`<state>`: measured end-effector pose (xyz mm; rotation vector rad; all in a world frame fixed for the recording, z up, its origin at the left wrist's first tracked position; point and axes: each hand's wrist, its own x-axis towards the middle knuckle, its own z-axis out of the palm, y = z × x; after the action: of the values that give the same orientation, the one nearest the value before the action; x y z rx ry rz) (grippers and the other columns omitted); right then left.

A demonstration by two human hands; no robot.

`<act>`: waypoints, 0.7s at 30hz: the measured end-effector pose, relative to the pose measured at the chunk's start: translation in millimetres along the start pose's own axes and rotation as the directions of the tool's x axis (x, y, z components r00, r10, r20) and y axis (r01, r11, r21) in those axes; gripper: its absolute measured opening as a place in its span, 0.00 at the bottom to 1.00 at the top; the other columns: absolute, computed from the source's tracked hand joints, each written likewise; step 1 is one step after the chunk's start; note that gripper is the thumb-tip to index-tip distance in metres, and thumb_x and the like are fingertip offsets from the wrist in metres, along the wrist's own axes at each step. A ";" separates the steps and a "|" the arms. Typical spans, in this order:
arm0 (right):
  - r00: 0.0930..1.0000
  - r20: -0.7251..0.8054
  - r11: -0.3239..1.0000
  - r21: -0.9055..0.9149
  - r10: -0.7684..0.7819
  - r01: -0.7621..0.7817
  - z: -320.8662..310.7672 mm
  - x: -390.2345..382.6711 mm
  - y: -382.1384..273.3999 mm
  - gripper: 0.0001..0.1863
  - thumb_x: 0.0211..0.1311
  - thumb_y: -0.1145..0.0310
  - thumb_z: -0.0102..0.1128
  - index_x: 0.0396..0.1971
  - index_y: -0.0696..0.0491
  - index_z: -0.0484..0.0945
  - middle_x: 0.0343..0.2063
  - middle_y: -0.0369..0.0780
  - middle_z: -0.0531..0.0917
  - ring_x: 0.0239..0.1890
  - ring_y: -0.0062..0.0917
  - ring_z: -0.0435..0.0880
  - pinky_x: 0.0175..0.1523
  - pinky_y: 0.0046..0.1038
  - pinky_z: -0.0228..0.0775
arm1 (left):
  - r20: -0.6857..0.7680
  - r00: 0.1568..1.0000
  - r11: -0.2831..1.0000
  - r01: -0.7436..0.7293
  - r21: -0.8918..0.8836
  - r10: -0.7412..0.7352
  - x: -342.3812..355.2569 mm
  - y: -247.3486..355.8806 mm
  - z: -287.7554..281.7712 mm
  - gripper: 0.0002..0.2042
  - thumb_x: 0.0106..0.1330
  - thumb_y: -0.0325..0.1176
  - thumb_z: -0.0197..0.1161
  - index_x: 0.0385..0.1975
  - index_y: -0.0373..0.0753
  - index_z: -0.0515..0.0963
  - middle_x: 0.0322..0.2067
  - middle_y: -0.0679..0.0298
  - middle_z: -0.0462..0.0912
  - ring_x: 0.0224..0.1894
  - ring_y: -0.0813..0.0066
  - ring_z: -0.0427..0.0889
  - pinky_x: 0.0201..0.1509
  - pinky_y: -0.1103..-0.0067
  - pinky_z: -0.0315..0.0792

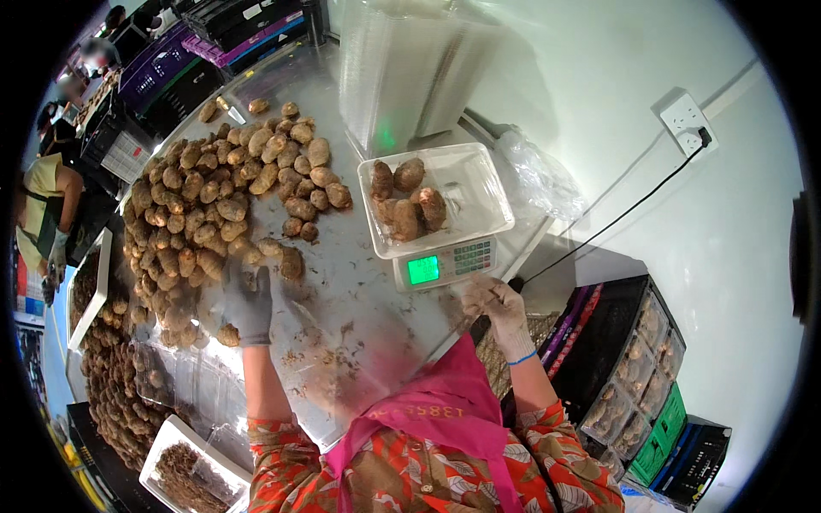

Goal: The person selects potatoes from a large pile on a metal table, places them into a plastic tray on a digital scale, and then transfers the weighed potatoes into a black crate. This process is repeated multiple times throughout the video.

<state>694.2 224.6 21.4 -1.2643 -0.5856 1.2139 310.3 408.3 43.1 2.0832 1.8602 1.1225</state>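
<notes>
My left hand point(249, 305), in a grey glove, reaches to the near edge of a large heap of brown taro corms point(201, 201). Its fingers are stretched out, slightly blurred, beside a few corms, and I see nothing gripped. My right hand point(500, 313), in a whitish glove, hovers at the near right corner of a digital scale point(470, 259) with a lit green display. Its fingers are drawn together, with nothing visible in them. On the scale rests a white plastic tray point(481, 201) holding several corms point(407, 221), mostly on its left side.
Tall stacked clear containers point(389, 77) stand behind the scale, with a plastic bag point(543, 175) beside them. A knife point(231, 111) lies beyond the heap. A black cable point(624, 214) runs to a wall socket point(684, 124). Crates point(633, 359) stand right; a co-worker's gloved hand point(58, 252) is left.
</notes>
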 end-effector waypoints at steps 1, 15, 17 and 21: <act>0.999 0.002 0.992 0.118 -0.036 0.035 0.0 -0.3 -1.2 0.19 0.63 0.68 0.60 0.49 0.65 0.71 0.31 0.44 0.82 0.26 0.27 0.83 0.26 0.24 0.75 | 0.018 1.000 0.999 0.008 -0.039 -0.007 -2.3 -8.4 -0.9 0.24 0.60 0.34 0.64 0.57 0.38 0.71 0.52 0.52 0.76 0.54 0.57 0.75 0.57 0.71 0.69; 0.958 -0.149 0.934 -0.300 -0.245 0.192 6.7 11.9 -14.3 0.20 0.58 0.74 0.61 0.51 0.63 0.72 0.40 0.41 0.81 0.40 0.23 0.81 0.46 0.23 0.74 | 0.087 0.994 0.977 0.083 -0.196 -0.067 -17.4 -28.3 19.9 0.21 0.61 0.32 0.61 0.54 0.34 0.72 0.50 0.51 0.78 0.54 0.57 0.76 0.57 0.71 0.69; 0.906 -0.075 0.812 -0.479 -0.416 0.333 25.5 24.8 -30.6 0.20 0.58 0.76 0.60 0.51 0.63 0.73 0.42 0.41 0.80 0.42 0.22 0.80 0.48 0.22 0.73 | 0.134 0.985 0.985 0.127 -0.112 -0.112 -21.6 -33.2 17.5 0.21 0.61 0.32 0.61 0.55 0.35 0.72 0.50 0.51 0.78 0.53 0.58 0.77 0.56 0.70 0.70; 0.766 0.127 0.507 -0.680 -0.630 0.530 52.8 55.5 -64.6 0.19 0.59 0.78 0.59 0.51 0.63 0.73 0.44 0.40 0.79 0.43 0.21 0.79 0.48 0.21 0.72 | 0.130 0.979 0.976 0.173 -0.134 -0.156 -31.2 -47.1 19.4 0.20 0.62 0.31 0.60 0.54 0.37 0.73 0.47 0.52 0.80 0.48 0.61 0.80 0.51 0.71 0.73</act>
<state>688.8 305.1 80.7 -1.5487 -1.3284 0.2926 285.3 398.3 -10.2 1.8377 1.8006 1.0358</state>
